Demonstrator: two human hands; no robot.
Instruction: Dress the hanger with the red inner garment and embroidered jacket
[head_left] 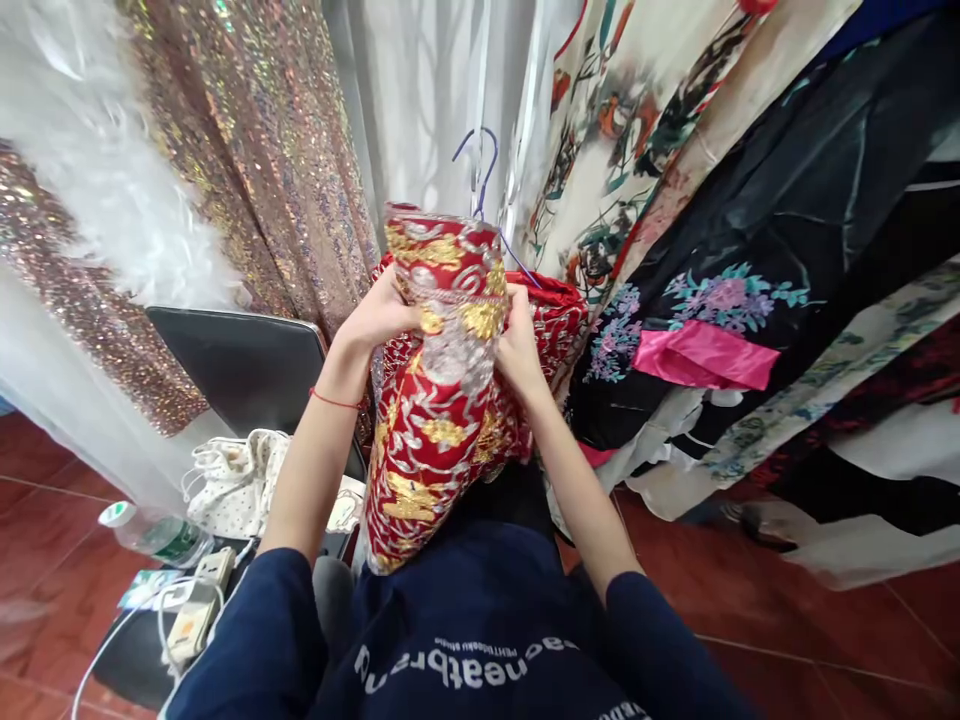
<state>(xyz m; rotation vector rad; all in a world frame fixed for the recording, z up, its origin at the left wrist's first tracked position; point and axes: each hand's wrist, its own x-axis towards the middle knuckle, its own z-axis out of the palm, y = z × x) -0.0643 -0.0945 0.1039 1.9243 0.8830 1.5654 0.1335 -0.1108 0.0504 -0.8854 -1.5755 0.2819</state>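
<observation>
Looking down from the head camera: two bare forearms in rolled navy sleeves, raised in front of the chest. Gripped between both hands, a red garment (442, 400) thick with gold and silver embroidery, bunched into an upright roll, lower end draped against the navy shirt, top end near a purple wire hanger (484, 165). Left hand (379, 315) pressed to the left side of the roll, fingers (401, 300) curled around the cloth and clenched on it; a thin red string bracelet (334, 400) around that wrist. Right hand (517, 345) on the right side of the roll, fingers (514, 300) pinching the embroidered fabric, clenched on it too.

Behind the roll, hanging clothes: a sequined rose-gold dress (262, 150) at upper left, white feather trim (97, 140) beside it, sheer white fabric (420, 100) in the middle. At right, a cream printed robe (637, 100), then a black satin garment with purple and teal flowers (750, 250) and a bright pink sash (705, 355) across it.

Lower left, a black chair (240, 370) with its backrest toward the sequins. On the seat, a white drawstring bag (236, 485); at the seat's front edge, a white power adapter with cable (199, 605); just off the left edge, a plastic water bottle (154, 535) lying on its side. Underfoot, a red tiled floor (787, 620).
</observation>
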